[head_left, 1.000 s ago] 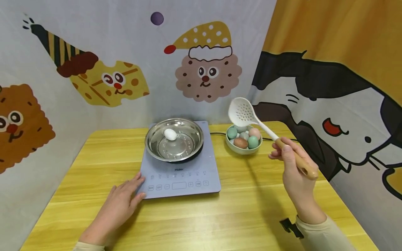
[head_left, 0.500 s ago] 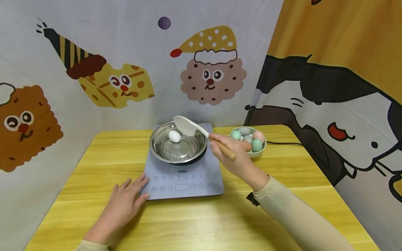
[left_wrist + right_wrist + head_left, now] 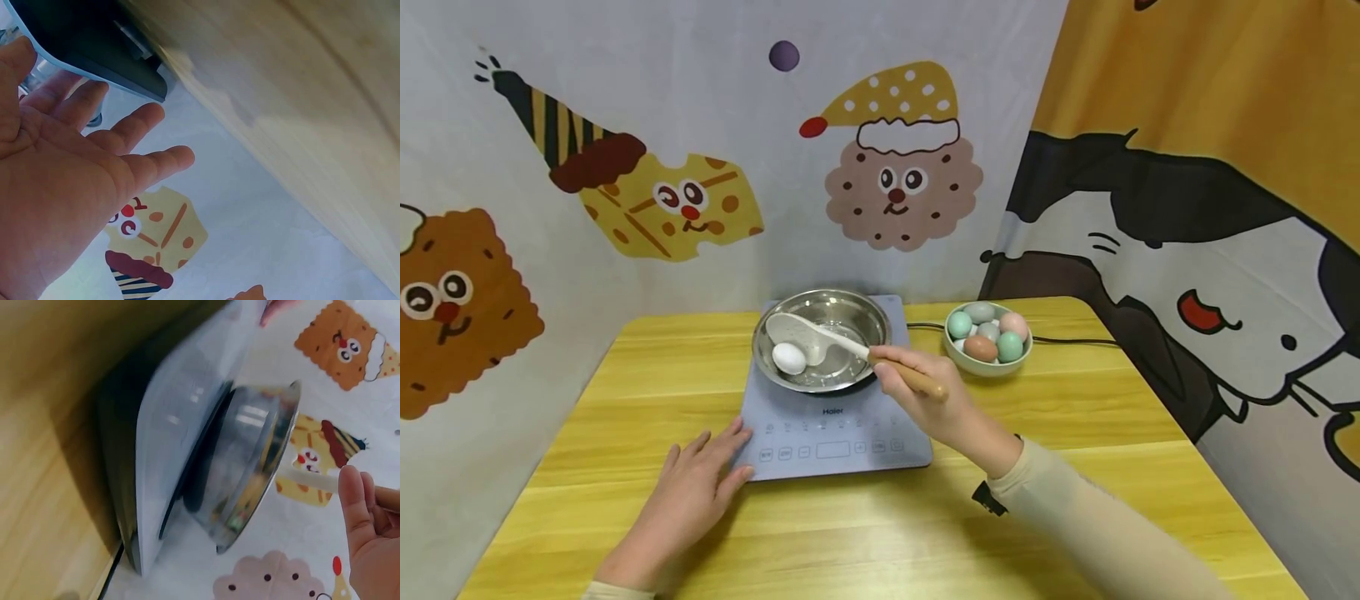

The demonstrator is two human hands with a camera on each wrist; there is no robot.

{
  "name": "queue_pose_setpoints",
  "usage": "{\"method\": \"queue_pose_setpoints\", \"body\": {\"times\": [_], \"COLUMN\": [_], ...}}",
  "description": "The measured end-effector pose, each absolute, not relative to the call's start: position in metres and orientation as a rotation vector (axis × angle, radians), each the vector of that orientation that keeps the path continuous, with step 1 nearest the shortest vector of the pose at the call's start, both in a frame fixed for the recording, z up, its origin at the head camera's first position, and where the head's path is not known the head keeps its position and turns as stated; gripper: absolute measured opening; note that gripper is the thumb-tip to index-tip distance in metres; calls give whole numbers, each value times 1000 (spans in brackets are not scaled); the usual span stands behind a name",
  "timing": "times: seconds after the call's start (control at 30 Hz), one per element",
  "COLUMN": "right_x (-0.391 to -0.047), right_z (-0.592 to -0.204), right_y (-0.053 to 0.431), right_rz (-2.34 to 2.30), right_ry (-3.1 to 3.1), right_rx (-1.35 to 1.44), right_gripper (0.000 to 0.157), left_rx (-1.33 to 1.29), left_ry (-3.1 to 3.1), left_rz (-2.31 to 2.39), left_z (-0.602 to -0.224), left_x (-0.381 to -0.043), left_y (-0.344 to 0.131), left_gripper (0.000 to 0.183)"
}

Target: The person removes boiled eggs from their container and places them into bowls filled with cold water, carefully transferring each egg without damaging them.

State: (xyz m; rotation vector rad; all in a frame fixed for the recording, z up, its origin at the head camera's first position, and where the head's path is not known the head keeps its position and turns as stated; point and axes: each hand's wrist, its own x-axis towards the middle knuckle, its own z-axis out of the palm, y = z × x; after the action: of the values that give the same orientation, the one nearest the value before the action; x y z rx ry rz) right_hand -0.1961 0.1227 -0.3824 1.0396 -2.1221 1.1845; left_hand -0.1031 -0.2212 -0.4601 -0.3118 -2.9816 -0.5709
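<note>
My right hand (image 3: pixel 932 396) grips the wooden handle of a white skimmer (image 3: pixel 846 343). The skimmer's perforated bowl is down inside a shallow steel pan (image 3: pixel 865 379), beside a white egg (image 3: pixel 788 358) near the pan's left side. I cannot tell whether bowl and egg touch. The pan sits on a pale blue induction cooktop (image 3: pixel 850 429). At the cooktop's left front edge, my left hand (image 3: pixel 688 492) rests with its fingers spread, the fingertips at the edge. In the right wrist view the pan (image 3: pixel 244 450) hides the skimmer's bowl and the egg.
A pale green bowl (image 3: pixel 981 367) of green, grey, pink and brown eggs (image 3: pixel 981 348) stands right of the cooktop. A black cord (image 3: pixel 1075 342) runs behind it along the wooden table (image 3: pixel 850 542). Cartoon-printed cloth (image 3: pixel 700 50) closes off the back and sides.
My right hand has swung left from beside the egg bowl, lowering the skimmer into the pan. The egg has shifted toward the pan's front left. My left hand stays at the cooktop edge.
</note>
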Motion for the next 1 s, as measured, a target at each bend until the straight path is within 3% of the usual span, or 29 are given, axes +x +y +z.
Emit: {"method": "queue_pose_setpoints", "body": {"times": [0.13,0.33,0.5,1.0], "right_x": [-183,-191,-203,-201], "right_z": [-382,-378,-376,-351], "right_y": [121,129,139,199], "right_rz": [1662,2414,2702,2800], "right_ry": [-2166,-2030,-1888,-1711], "right_rx": [864,163,-160,-102], "right_gripper": [27,35,34,42], "left_rx": [-321,-327,-324,-329], "left_ry": [-2973,-2972,-2973,-2972], "left_rz": [-567,-570,-578,-576], "left_z": [-461,-461,-461,-461], "left_x": [-104,-104,-104,-104], "left_y": [-221,-221,-221,-223], "left_gripper": [55,55,54,55]}}
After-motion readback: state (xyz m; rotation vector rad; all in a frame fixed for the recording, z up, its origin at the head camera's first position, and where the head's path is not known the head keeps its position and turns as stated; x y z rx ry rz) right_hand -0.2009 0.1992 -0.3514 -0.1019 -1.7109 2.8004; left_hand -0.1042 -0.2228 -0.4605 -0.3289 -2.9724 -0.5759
